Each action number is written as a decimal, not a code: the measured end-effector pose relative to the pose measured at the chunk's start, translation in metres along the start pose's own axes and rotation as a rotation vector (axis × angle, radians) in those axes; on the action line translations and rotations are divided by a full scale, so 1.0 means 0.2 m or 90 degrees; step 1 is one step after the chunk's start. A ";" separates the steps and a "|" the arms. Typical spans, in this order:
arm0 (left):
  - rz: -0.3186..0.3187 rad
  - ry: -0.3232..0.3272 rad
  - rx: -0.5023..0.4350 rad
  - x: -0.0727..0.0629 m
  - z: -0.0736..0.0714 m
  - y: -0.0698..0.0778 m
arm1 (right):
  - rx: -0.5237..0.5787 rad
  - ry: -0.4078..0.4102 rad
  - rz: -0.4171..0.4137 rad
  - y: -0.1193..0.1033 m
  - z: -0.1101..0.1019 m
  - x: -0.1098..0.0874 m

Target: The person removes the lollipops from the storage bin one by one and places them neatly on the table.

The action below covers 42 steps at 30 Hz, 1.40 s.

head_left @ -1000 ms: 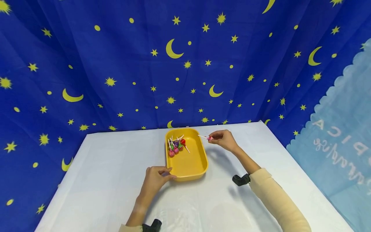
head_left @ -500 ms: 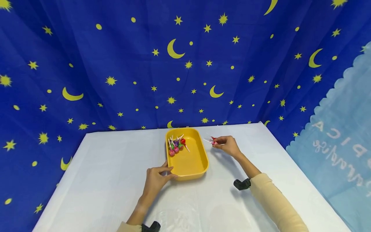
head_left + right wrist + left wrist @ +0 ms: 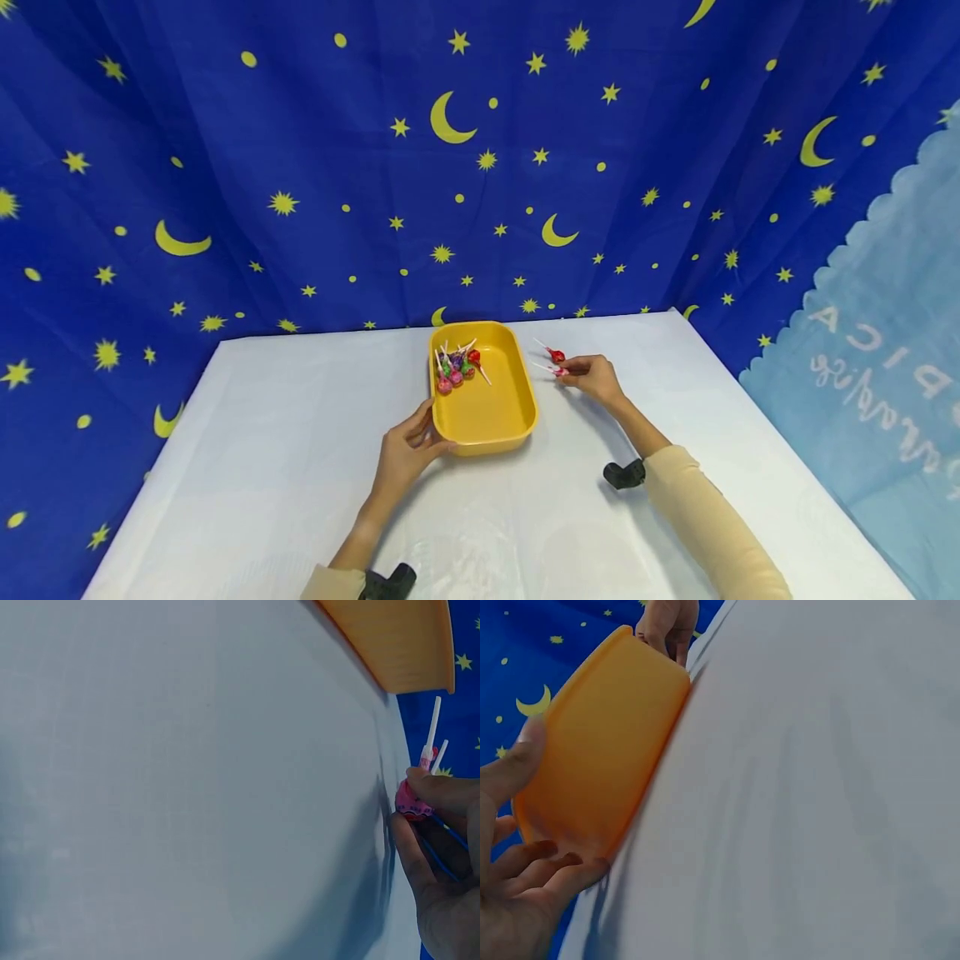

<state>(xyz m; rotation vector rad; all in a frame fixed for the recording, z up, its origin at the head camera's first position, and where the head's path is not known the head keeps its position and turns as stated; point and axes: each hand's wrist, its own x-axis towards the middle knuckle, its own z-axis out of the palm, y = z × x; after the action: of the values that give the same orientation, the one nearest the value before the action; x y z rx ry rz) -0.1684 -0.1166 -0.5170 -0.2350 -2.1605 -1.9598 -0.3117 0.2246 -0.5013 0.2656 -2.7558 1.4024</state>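
Note:
A yellow tray [image 3: 491, 417] holds several lollipops [image 3: 456, 367] in wrappers, bunched at its far left, with a red one [image 3: 475, 358] at the right of the bunch. My left hand [image 3: 405, 446] grips the tray's near left corner; in the left wrist view, the thumb [image 3: 531, 742] is at the rim and the fingers lie along the wall. Right of the tray, my right hand [image 3: 594, 379] pinches a pink lollipop [image 3: 411, 801] by its head, its white stick pointing left. A red lollipop [image 3: 555, 355] is just beyond those fingertips, its stick also toward the tray.
A white cloth [image 3: 285, 467] covers the table. A blue curtain [image 3: 337, 167] with yellow moons and stars hangs behind, and a light blue lettered cloth [image 3: 885, 333] is at the right. Each wrist wears a black camera mount [image 3: 624, 475].
My right hand has moved slightly right and nearer with the pink lollipop, and the red lollipop beyond it has come into view. My left fingers have shifted along the tray's left side.

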 end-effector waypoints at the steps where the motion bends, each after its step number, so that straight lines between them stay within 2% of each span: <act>1: -0.001 -0.009 -0.007 0.00 0.00 -0.01 | 0.009 0.001 -0.007 0.01 -0.01 0.00; 4: 0.006 -0.024 -0.019 0.02 0.01 -0.03 | 0.041 0.003 -0.034 0.02 -0.02 -0.01; 7: 0.012 -0.018 -0.019 0.02 0.02 -0.04 | 0.051 0.000 -0.048 0.02 -0.03 -0.01; 12: -0.019 -0.012 -0.034 0.02 0.02 -0.04 | 0.005 0.005 0.003 0.02 -0.02 0.01; 18: -0.040 -0.032 -0.058 0.02 0.03 -0.03 | -0.041 0.013 0.035 0.01 -0.03 0.01; 21: -0.048 -0.035 -0.067 0.02 0.04 -0.03 | -0.048 0.014 0.029 0.01 -0.03 0.01; 26: -0.038 -0.028 -0.078 0.03 0.05 -0.03 | -0.051 0.023 -0.001 0.02 -0.04 0.01; 31: -0.047 -0.036 -0.085 0.01 0.06 -0.05 | -0.055 0.019 0.015 0.03 -0.04 -0.01; 39: -0.087 -0.020 -0.061 -0.01 0.01 -0.03 | -0.032 0.030 0.001 0.02 0.04 -0.02; 42: -0.087 -0.019 -0.055 0.01 -0.01 -0.02 | -0.041 0.036 0.007 0.00 0.05 0.00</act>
<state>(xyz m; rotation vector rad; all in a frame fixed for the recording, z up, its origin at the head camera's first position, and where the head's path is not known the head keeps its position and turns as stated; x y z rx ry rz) -0.1715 -0.1186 -0.5211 -0.1331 -2.1646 -2.1405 -0.3117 0.2159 -0.5064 0.2044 -2.7550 1.2994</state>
